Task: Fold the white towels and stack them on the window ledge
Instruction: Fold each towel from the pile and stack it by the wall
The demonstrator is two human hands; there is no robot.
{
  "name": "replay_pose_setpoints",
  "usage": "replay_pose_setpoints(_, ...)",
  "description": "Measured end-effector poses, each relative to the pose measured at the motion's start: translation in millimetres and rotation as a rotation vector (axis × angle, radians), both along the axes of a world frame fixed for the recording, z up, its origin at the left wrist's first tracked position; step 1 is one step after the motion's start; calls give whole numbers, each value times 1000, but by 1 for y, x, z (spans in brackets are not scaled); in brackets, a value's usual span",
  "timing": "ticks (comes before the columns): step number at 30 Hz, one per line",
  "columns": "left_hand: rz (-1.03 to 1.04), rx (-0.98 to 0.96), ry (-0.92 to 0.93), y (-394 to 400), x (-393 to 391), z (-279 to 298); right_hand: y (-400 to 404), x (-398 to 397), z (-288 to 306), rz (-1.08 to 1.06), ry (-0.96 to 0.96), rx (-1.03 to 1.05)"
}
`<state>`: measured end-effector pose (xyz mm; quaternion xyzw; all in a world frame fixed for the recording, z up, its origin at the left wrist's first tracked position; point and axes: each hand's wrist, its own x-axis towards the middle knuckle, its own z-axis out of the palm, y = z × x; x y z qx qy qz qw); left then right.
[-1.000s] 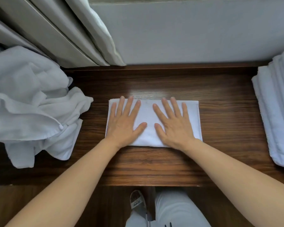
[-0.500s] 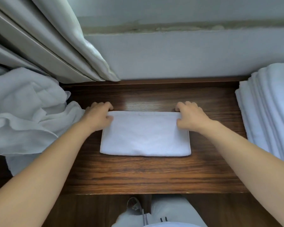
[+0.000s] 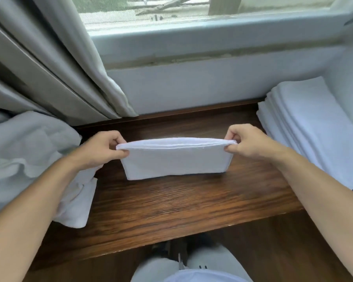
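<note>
While my left hand (image 3: 102, 148) pinches the left end of the folded white towel (image 3: 175, 159) between thumb and curled fingers, my right hand (image 3: 251, 144) pinches the right end the same way, so both hands are closed on the cloth. I see the towel held by its upper edge and hanging as a flat panel between the two hands, its layered folds showing along the top. Its lower edge sits at or just above the wooden window ledge (image 3: 171, 204); I cannot tell whether it touches the wood. Both my forearms reach in from the bottom corners of the view.

To my left, a heap of unfolded white towels (image 3: 29, 155) lies crumpled on the ledge, partly under my left forearm, with one corner draped toward the front edge. To my right, a stack of folded white towels (image 3: 312, 131) rests on the ledge against the wall, well apart from the towel I hold. Behind the ledge I see a pale wall and the window frame (image 3: 212, 35), with a grey curtain (image 3: 49, 64) hanging down at the left, its hem ending near the back of the ledge. Below the ledge, light trousers (image 3: 192, 269) show.
</note>
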<state>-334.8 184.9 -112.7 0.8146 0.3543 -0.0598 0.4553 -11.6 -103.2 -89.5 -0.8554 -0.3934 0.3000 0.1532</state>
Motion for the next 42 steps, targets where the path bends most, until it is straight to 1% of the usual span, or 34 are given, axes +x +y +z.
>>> replay_pose_setpoints(5,-30,10,-253,-14,8,50,-51,-31,55,-204,-74,232)
replay_pose_setpoints(8,-31,-21,-406,-22,25,76,-78,-43,84,-312,-167,316)
replay_pose_setpoints(12,-86,-64,-548,-38,60,97,-112,-52,112,-429,-199,441)
replay_pose_setpoints(14,-97,-42,-606,-50,84,100,-130,-53,119,-486,-210,517)
replay_pose_setpoints(18,-71,-41,-714,-79,148,101,-166,-49,120,-621,-170,725)
replay_pose_setpoints(20,-85,-46,-732,-93,185,104,-181,-44,114,-731,-196,779)
replay_pose_setpoints(25,-154,82,-769,-132,280,121,-204,-22,104,-1011,-300,951)
replay_pose_setpoints(29,-296,190,-671,-157,354,120,-216,4,99,-1135,-454,975)
replay_pose_setpoints(32,-373,199,-627,-176,407,114,-224,27,90,-1189,-552,963)
replay_pose_setpoints(35,-417,190,-597,-190,458,104,-232,55,75,-1264,-580,929)
replay_pose_setpoints(37,-459,194,-541,-196,493,95,-238,77,60,-1351,-524,898)
replay_pose_setpoints(40,-470,196,-382,-206,539,74,-243,104,32,-1501,-343,843)
replay_pose_setpoints(42,-476,217,-287,-214,559,56,-240,115,13,-1599,-182,828)
